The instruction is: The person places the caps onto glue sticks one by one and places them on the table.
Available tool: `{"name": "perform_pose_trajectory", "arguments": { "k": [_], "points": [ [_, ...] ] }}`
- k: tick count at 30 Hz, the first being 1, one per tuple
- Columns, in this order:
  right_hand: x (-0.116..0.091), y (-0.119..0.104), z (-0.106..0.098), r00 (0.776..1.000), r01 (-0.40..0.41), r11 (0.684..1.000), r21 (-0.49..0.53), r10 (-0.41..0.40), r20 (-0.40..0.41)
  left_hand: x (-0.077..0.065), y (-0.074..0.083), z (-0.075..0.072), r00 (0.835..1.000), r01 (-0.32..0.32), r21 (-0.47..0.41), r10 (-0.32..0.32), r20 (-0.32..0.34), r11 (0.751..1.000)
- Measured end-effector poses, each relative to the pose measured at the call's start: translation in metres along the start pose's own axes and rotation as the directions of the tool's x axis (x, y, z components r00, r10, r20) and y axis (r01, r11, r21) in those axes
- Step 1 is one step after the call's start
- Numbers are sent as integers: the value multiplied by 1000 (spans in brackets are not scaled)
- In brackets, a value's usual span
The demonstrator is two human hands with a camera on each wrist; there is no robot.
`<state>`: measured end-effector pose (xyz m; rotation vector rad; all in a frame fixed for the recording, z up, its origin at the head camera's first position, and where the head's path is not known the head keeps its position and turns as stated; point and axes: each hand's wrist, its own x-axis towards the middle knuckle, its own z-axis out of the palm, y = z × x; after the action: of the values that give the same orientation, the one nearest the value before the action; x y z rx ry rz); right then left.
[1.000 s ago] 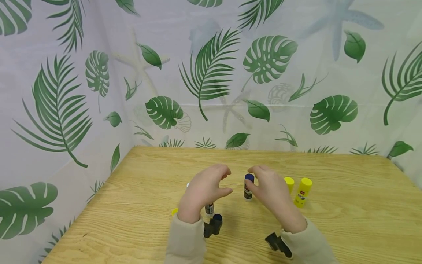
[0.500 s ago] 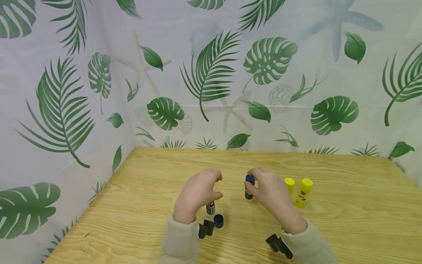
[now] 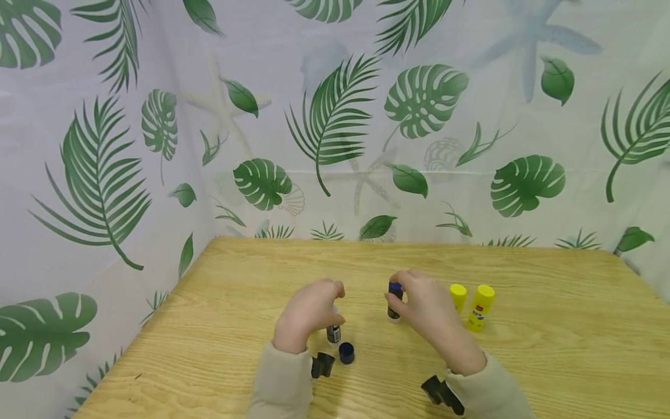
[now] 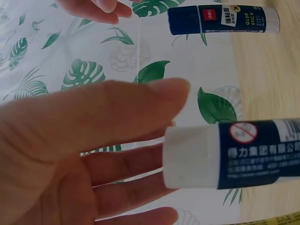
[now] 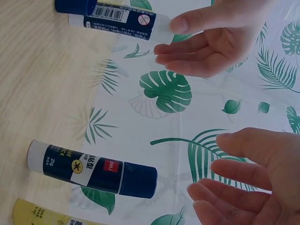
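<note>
Head view takes in, broadest first, a leaf-printed backdrop [image 3: 445, 35] behind a wood-grained table [image 3: 235, 279]. Over the table are the person's two hands, the right hand [image 3: 426, 305] and the left hand [image 3: 309, 311], palms turned toward each other. Both have thumb and fingers spread wide in a loose curve, and neither appears to grip anything.

Two yellow sticks [image 3: 480, 308] stand upright just beyond the right hand, on its outer side. The capped blue glue stick [image 5: 101, 171] stands upright between the hands, nearer the right one and to the left of its palm. The right wrist view shows its capped end facing that hand's fingers, with a strip of backdrop visible between.

The relation that seems to count most is at the other stick. The uncapped glue stick [image 3: 333, 334] is upright, long axis vertical, much nearer the left hand and on its inner side. Its white neck [image 4: 191, 157] points up into the gap between the left thumb [image 4: 159, 96] and fingers; whether any finger behind touches it cannot be told.

Smallest, the loose dark cap [image 3: 346, 353] sits on the table just beside that stick's foot.
</note>
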<state>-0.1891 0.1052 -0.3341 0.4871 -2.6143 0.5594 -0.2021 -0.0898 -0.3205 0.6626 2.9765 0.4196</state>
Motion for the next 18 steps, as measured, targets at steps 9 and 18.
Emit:
{"name": "perform_pose_trajectory", "arguments": {
  "k": [9, 18],
  "points": [
    [0, -3, -1, 1000, -6, 1000, 7, 5, 31, 1, -3, 4, 998, 43, -38, -41, 50, 998],
    [-1, -5, 1, 999, -7, 1000, 8, 7, 32, 1, -5, 7, 998, 44, -43, -41, 57, 998]
  ]
}}
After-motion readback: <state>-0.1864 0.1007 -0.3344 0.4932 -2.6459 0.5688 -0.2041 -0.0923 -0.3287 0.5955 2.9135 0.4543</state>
